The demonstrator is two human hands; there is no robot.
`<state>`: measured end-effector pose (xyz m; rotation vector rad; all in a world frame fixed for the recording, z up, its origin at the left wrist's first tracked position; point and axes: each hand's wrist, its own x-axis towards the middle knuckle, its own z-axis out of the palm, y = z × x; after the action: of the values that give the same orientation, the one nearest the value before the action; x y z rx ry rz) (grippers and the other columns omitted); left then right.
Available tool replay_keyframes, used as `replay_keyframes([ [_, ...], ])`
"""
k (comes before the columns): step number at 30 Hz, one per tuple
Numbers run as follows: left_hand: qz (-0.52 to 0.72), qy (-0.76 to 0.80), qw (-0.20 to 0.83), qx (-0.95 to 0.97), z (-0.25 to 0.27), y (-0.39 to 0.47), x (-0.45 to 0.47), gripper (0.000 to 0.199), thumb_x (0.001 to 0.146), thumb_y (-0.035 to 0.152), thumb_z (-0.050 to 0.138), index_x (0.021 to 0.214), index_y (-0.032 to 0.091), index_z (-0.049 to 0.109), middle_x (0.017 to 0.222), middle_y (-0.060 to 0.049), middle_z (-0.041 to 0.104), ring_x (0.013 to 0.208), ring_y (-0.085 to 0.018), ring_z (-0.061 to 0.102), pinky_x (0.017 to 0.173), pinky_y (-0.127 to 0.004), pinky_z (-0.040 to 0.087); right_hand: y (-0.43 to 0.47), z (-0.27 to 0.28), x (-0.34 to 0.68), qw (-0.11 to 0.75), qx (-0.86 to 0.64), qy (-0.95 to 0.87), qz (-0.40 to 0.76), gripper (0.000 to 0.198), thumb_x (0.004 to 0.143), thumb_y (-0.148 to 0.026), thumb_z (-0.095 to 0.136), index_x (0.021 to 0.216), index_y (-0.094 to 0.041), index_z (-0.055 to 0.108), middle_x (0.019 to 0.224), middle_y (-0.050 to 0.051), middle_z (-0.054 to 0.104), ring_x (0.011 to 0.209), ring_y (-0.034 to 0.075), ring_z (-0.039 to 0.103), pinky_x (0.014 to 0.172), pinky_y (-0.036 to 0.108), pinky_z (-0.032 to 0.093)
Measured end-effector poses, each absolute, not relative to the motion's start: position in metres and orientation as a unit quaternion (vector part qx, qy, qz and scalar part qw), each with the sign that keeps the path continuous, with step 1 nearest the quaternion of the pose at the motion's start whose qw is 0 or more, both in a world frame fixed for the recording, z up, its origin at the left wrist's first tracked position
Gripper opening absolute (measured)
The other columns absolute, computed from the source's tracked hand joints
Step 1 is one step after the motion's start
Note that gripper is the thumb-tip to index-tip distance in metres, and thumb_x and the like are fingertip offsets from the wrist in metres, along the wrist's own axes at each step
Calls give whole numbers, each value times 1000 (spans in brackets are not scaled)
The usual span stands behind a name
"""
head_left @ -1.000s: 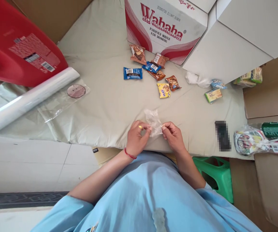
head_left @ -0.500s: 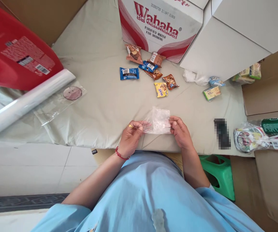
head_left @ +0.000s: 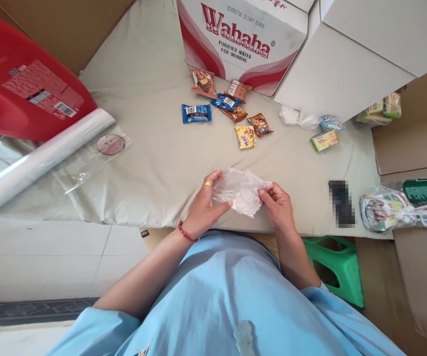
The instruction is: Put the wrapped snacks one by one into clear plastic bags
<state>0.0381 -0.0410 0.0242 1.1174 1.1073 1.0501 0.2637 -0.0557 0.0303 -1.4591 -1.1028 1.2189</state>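
A crumpled clear plastic bag (head_left: 246, 190) is held just above the cloth-covered table, near its front edge. My right hand (head_left: 278, 203) pinches its right side between thumb and fingers. At the left side, my left hand (head_left: 206, 205) has its thumb and fingers spread apart around the plastic, touching its edge. Farther back lie small snack packets: a yellow one (head_left: 245, 137), a brown one (head_left: 260, 124), a blue one (head_left: 196, 113) and several others heaped together.
A white and red water carton (head_left: 243, 49) stands behind the packets. Leftward are a red jug (head_left: 31, 84), a plastic film roll (head_left: 46, 158) and a flat clear bag with a round disc (head_left: 111, 144). A blurred-out dark object (head_left: 341, 203) and a green-labelled bottle (head_left: 426, 190) lie right.
My left hand has opened from a pinch into a spread grip shape. The plastic has become more crumpled and tilted, its right part lower, while my right hand keeps its pinch.
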Motion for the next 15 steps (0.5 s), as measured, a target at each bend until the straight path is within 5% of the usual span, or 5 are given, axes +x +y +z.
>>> replay_keyframes([
  [3, 415, 518, 564, 491, 28, -30, 47, 36, 82, 40, 77, 109, 21, 64, 108, -5, 70, 102, -22, 66, 95, -36, 52, -59, 30, 267, 439, -576, -469, 504, 29, 88, -51, 74, 88, -23, 65, 76, -1, 63, 67, 15, 55, 63, 28, 49],
  [6, 419, 537, 557, 475, 28, -24, 54, 26, 91, 45, 65, 83, 21, 59, 75, 2, 58, 70, -14, 53, 71, -28, 46, -61, 29, 271, 445, -591, -473, 478, 29, 88, -50, 74, 95, -24, 66, 82, 0, 65, 71, 15, 57, 64, 28, 50],
  [11, 466, 553, 527, 447, 30, -32, 60, 30, 93, 51, 64, 84, 23, 56, 64, 6, 42, 58, -11, 36, 58, -27, 33, -65, 34, 271, 490, -639, -484, 343, 29, 95, -50, 66, 109, -25, 67, 101, 4, 67, 89, 18, 61, 77, 31, 52],
  [15, 466, 533, 546, 448, 30, -40, 63, 42, 92, 64, 63, 82, 23, 56, 63, 6, 42, 55, -11, 34, 54, -27, 30, -64, 36, 252, 412, -583, -571, 406, 34, 91, -52, 71, 114, -27, 69, 105, 5, 69, 76, 16, 58, 69, 31, 51],
])
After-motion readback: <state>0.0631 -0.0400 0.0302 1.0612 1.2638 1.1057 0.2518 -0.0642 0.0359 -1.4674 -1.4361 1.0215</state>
